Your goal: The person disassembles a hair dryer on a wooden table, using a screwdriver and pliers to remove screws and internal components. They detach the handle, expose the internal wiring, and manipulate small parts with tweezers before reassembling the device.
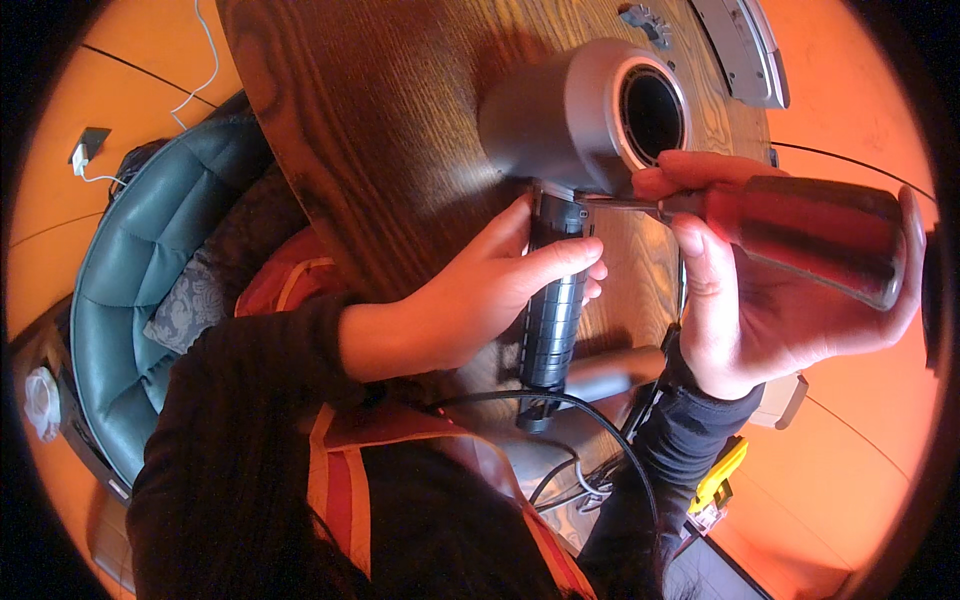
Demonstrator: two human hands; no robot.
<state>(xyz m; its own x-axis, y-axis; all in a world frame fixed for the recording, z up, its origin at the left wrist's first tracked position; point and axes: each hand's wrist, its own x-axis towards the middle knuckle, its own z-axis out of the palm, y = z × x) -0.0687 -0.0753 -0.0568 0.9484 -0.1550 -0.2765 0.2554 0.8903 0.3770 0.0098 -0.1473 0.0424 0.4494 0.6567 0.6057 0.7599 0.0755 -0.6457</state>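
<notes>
A grey hair dryer (pixel 545 115) lies on the wooden table with its round dark end turned to the right. Its black inner handle (pixel 553 335) is bare and points toward me. My left hand (pixel 500 265) is closed around the upper part of this handle, thumb across the front. In my right hand (pixel 760 290) is a screwdriver with a thick dark red handle (pixel 810 235). Its metal shaft points left, and the tip meets the top of the black handle, just below the dryer's body. Whether the tip sits in a screw or a gap, I cannot tell.
A grey tube-shaped piece (pixel 610 375) lies beside the handle. A black cord (pixel 600 410) loops near my body. At the far side are a small dark grey part (pixel 645 22) and a silver device (pixel 740 50). A green padded chair (pixel 130 290) stands at left.
</notes>
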